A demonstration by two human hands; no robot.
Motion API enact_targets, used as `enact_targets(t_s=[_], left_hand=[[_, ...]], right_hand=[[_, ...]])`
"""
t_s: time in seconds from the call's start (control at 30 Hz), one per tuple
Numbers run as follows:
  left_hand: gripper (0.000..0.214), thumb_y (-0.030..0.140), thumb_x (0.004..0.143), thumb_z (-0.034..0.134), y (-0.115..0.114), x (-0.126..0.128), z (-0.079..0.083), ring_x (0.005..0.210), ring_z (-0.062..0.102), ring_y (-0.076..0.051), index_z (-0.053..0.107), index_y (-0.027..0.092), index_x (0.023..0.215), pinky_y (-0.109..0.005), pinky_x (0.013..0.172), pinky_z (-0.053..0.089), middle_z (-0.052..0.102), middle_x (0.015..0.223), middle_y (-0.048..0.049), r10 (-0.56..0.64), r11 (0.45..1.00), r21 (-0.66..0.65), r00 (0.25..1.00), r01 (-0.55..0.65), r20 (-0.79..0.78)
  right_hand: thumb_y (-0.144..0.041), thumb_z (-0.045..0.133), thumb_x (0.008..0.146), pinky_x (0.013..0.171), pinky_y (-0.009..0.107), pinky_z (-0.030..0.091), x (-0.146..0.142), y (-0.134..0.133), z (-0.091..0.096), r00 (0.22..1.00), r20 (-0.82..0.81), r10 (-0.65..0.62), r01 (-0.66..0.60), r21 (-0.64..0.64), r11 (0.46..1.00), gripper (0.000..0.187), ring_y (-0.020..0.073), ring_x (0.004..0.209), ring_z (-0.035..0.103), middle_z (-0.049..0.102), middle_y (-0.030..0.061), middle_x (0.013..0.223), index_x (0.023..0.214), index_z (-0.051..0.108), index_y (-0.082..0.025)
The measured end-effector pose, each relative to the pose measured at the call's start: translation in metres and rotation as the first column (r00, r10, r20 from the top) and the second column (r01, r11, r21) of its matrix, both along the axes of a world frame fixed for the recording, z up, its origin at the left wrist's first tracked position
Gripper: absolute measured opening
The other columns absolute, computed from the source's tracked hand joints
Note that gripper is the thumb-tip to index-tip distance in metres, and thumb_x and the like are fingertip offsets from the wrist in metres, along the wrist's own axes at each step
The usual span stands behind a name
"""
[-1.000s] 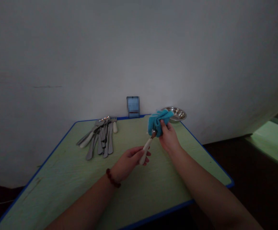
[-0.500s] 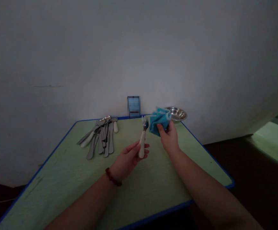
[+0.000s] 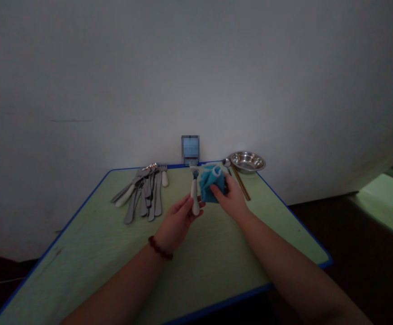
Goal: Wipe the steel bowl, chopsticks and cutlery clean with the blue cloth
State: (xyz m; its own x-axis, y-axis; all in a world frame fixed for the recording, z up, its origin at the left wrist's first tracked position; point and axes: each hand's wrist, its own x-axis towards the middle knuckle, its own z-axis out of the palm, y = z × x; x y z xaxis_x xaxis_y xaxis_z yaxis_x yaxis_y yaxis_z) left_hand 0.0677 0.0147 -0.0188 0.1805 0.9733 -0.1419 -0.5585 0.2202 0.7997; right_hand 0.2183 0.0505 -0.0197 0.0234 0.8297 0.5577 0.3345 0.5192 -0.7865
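My left hand [image 3: 179,220] grips a fork [image 3: 195,195] by its white handle, tines pointing up and away from me. Close on its right, my right hand [image 3: 231,195] pinches a folded blue cloth [image 3: 211,184] with a pale edge. The cloth is beside the fork's neck; whether the two touch I cannot tell. To the left lies a pile of cutlery [image 3: 148,192], mostly grey metal handles, with a white-handled fork [image 3: 164,176] at its right side.
A metal bowl [image 3: 248,162] stands at the table's far right corner, with wooden chopsticks [image 3: 241,182] and a spoon [image 3: 227,163] beside it. A blurred screen device [image 3: 190,150] leans against the wall [image 3: 196,76]. The green table [image 3: 196,280] has a blue edge.
My right hand has brought the cloth left and slightly down, nearer the fork. My left hand and the fork have shifted a little left and up. The chopsticks and spoon have come into sight.
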Motion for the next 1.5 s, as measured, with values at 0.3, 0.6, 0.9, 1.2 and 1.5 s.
enact_targets(t_s=[0.3,0.6,0.9,1.2,1.5], left_hand=[[0.018,0.023,0.069,0.059,-0.003,0.003,0.005,0.067,0.056,-0.010,0.064,0.014,0.084,-0.023,0.066,0.045,0.065,0.077,-0.0023,-0.029,0.999,0.035,1.000,0.029,-0.005],[0.015,0.021,0.070,0.058,0.002,-0.002,0.003,0.070,0.057,-0.010,0.063,0.015,0.083,-0.023,0.070,0.045,0.065,0.078,-0.0012,0.007,0.999,0.053,0.999,-0.010,0.054],[0.012,0.019,0.073,0.055,0.003,-0.004,0.005,0.068,0.058,-0.008,0.063,0.014,0.079,-0.020,0.067,0.046,0.065,0.076,-0.0011,0.029,0.997,0.071,0.995,-0.035,0.092],[0.014,0.015,0.075,0.050,0.002,-0.004,0.005,0.071,0.060,-0.012,0.061,0.011,0.084,-0.024,0.065,0.050,0.065,0.081,-0.0058,0.019,1.000,-0.008,0.998,-0.019,0.063],[0.016,0.013,0.077,0.048,0.002,-0.004,0.003,0.070,0.059,-0.012,0.062,0.010,0.082,-0.024,0.064,0.052,0.064,0.081,-0.0056,-0.021,0.999,-0.024,0.999,0.022,0.044]], right_hand=[[-0.034,0.054,0.071,0.055,0.024,0.049,-0.012,-0.002,-0.010,0.978,-0.137,0.158,-0.173,-0.103,0.980,0.029,0.0105,0.070,0.056,0.053,0.0012,0.090,0.095,0.041,-0.024],[-0.040,0.041,0.079,0.076,0.032,0.047,-0.009,-0.010,-0.003,0.940,0.087,0.329,-0.332,0.021,0.943,0.031,0.0171,0.098,0.052,0.053,0.0071,0.108,0.103,0.050,-0.023],[-0.031,0.054,0.072,0.092,0.039,0.037,-0.010,-0.012,-0.004,0.886,0.223,0.407,-0.429,0.059,0.902,0.054,0.0196,0.118,0.036,0.038,0.0083,0.128,0.122,0.034,-0.025],[-0.033,0.038,0.080,0.075,0.035,0.044,-0.012,-0.008,-0.007,0.993,0.119,0.012,-0.009,-0.032,0.999,0.028,0.0190,0.084,0.057,0.061,0.0073,0.091,0.103,0.047,-0.018],[-0.041,0.044,0.074,0.073,0.034,0.045,-0.005,0.004,0.000,0.952,-0.165,-0.258,0.150,-0.483,0.863,0.032,0.0176,0.082,0.057,0.059,0.0039,0.089,0.101,0.044,-0.023]])
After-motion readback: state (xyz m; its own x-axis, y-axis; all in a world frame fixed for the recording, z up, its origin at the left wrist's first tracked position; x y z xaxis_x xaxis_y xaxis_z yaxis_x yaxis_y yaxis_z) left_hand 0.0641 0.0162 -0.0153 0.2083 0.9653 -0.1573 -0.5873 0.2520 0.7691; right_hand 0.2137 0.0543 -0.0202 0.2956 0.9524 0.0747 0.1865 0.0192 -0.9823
